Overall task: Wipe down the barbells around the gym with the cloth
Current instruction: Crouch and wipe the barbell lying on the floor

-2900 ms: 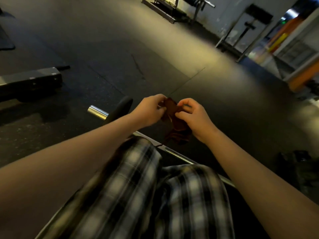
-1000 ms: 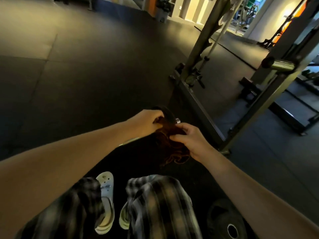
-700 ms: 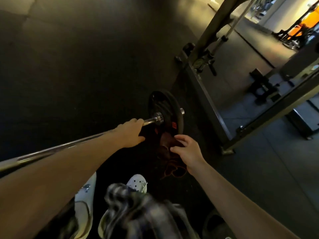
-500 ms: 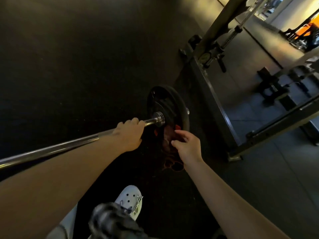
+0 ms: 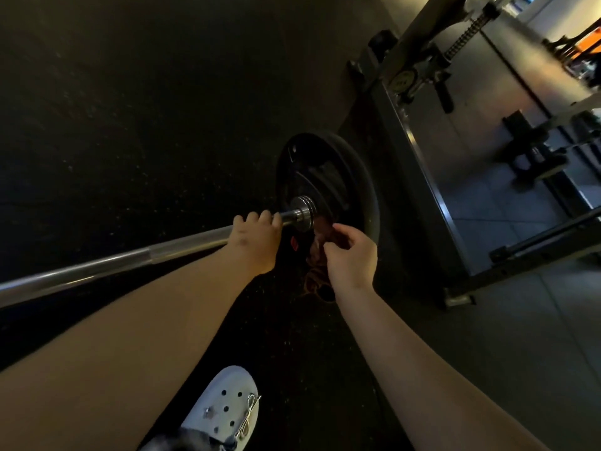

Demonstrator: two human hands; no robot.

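A steel barbell (image 5: 130, 260) runs from the left edge to a black weight plate (image 5: 328, 177) standing on the floor. My left hand (image 5: 257, 242) grips the bar just short of the collar (image 5: 302, 211). My right hand (image 5: 349, 255) pinches a dark red-brown cloth (image 5: 317, 255), which hangs down below the collar, in front of the plate. Its frayed lower end dangles near the floor.
A dark steel rack frame (image 5: 419, 164) with uprights and a base rail stands right of the plate. More equipment (image 5: 533, 151) sits beyond it on grey tiles. Black rubber flooring (image 5: 130, 109) spreads to the left. My white clog (image 5: 224, 408) is at the bottom.
I turned from one end of the bar to this one. My left hand let go of the cloth and took hold of the bar; my right hand kept the cloth and moved nearer the collar.
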